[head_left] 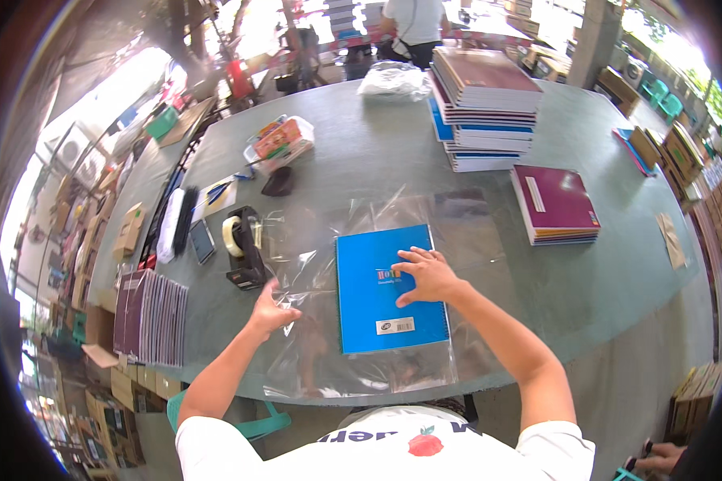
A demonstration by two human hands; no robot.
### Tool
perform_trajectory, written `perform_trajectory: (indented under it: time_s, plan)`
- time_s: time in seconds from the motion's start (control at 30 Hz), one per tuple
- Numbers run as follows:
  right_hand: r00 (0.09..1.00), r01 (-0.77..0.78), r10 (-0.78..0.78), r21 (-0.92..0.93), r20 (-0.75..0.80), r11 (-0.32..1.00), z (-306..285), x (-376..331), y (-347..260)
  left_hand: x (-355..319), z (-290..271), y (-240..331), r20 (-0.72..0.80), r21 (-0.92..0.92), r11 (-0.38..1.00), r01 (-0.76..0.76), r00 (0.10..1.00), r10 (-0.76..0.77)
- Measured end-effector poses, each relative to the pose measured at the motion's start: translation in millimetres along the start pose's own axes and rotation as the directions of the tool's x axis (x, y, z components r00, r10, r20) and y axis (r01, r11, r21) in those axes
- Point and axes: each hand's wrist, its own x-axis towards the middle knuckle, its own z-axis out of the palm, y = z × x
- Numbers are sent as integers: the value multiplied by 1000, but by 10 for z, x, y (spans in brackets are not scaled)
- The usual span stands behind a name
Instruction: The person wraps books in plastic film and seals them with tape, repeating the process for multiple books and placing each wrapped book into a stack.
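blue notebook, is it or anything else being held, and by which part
No hold shows: the right hand is spread over the blue notebook, and the left hand is open near the clear plastic sheet.

The shirt (377, 461) is white, with short, loose sleeves (557, 446). Dark lettering (353, 434) runs across it beside a round red fruit print (425, 446) topped with green. The forearms (509, 333) are bare.

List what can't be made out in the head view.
Head view: blue notebook, part of its cover: hidden by the right hand.
Head view: notebook's inner pages: hidden by closed cover.
Head view: standing person, head: cut off by top edge.
Head view: phone, screen: too small to read.
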Motion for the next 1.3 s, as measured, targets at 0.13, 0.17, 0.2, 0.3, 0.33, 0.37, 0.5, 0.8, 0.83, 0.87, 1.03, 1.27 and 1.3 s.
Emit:
perform_trajectory:
  time_s: [0.13,0.17,0.2,0.3,0.33,0.37,0.5,0.8,0.83,0.87,1.03,1.27,1.3]
  plan:
    - [965,108,-80,-99,251,989,-103,37,122,-38,-135,363,-93,-355,931,-83,994,53]
    - [970,99,-70,-119,231,988,-103,-9,183,-188,54,679,-19,-316,949,-17,1000,12]
    - [973,119,-88,-141,212,983,-98,-6,157,-255,72,661,-36,-329,944,-18,999,6]
    - [968,134,-103,-125,229,983,-102,25,165,-336,228,813,395,-63,994,94,916,-62]
    - [968,131,-100,-122,231,984,-87,11,168,-255,340,887,392,-41,999,-19,919,33]
    - [965,134,-102,-117,240,984,-80,-11,186,-162,481,966,396,-19,991,-135,909,132]
    - [978,137,-128,-45,165,990,29,7,234,85,1382,977,489,474,604,-641,762,425]
    - [872,434,-459,-163,-172,886,146,-110,275,-48,1920,882,602,496,644,-583,765,229]
    - [818,512,-533,-149,-214,846,117,-156,229,-114,1866,864,684,394,586,-708,652,328]
    - [823,508,-527,-140,-213,850,94,-189,218,-176,1803,815,747,279,518,-809,522,412]
    - [962,214,-235,-153,-142,965,190,-380,152,-234,1193,558,330,386,501,-775,623,709]
    - [957,186,-237,-273,-169,944,209,-441,80,1189,249,1157,541,109,987,119,826,-159]
    - [953,223,-273,-309,-129,924,183,-427,61,1424,230,1119,615,-301,928,221,788,12]
